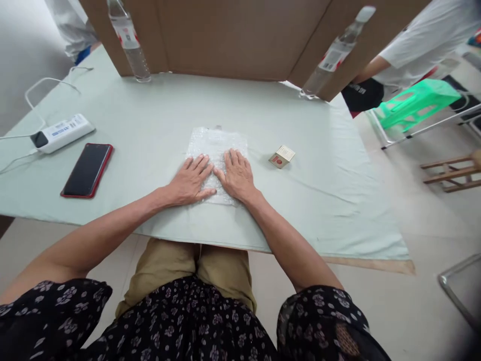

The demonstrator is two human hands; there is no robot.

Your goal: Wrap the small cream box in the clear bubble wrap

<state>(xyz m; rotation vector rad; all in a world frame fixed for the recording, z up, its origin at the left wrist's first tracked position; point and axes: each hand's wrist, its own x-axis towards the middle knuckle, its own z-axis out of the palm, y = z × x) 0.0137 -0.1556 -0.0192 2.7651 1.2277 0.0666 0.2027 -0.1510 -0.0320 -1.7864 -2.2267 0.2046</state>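
Note:
A sheet or bag of clear bubble wrap (216,142) lies flat on the cloth-covered table in front of me. My left hand (191,181) rests palm down on its left part, fingers stretched out and thumb pointing right. On the right part lies my right hand (238,176), also flat, with its thumb reaching towards the left hand. Neither hand grips anything. A small cardboard box (282,156) with a red mark sits to the right of the bubble wrap, apart from both hands.
A phone (87,170) and a white power bank (63,133) with cables lie at the left. Two water bottles (131,47) (336,55) stand before a brown cardboard screen (233,37). Beyond the right edge are a person's sleeve (417,50) and a green stool (419,103).

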